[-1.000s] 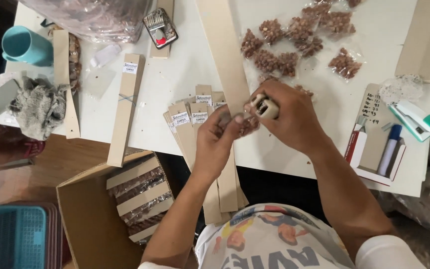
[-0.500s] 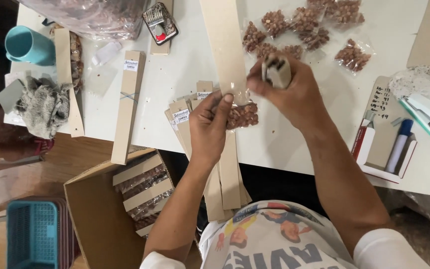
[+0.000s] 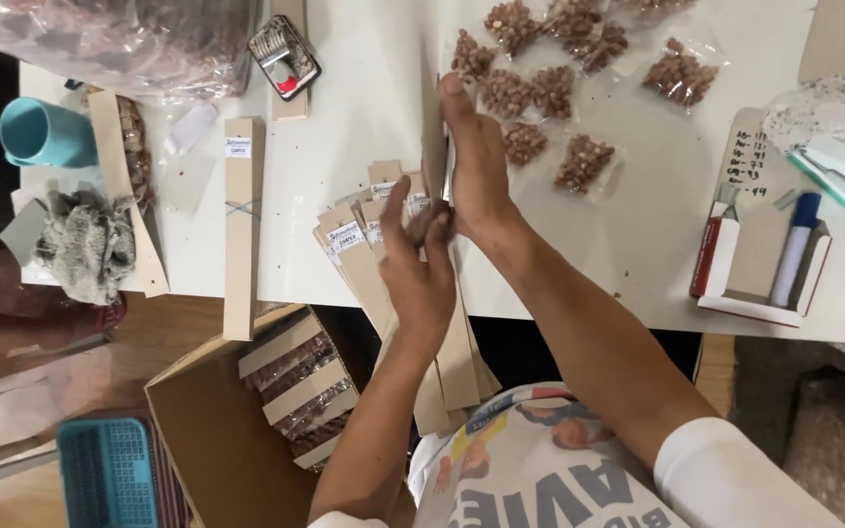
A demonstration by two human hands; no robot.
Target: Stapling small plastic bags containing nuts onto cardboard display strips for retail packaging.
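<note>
The right hand (image 3: 476, 161) lies flat and stretched out, fingers straight, pressed along a long cardboard strip (image 3: 432, 127) that runs away over the white table (image 3: 364, 117). The left hand (image 3: 421, 264) is just near of it, fingers loosely spread and touching the right wrist and the top of a fan of labelled card strips (image 3: 359, 244) that hang over the near table edge; whether it grips one cannot be told. Small clear bags of nuts (image 3: 579, 161) lie scattered to the right and far of the hands. Left of them lies a single banded strip (image 3: 238, 225), and below the table stands an open box (image 3: 217, 440) with filled strips.
</note>
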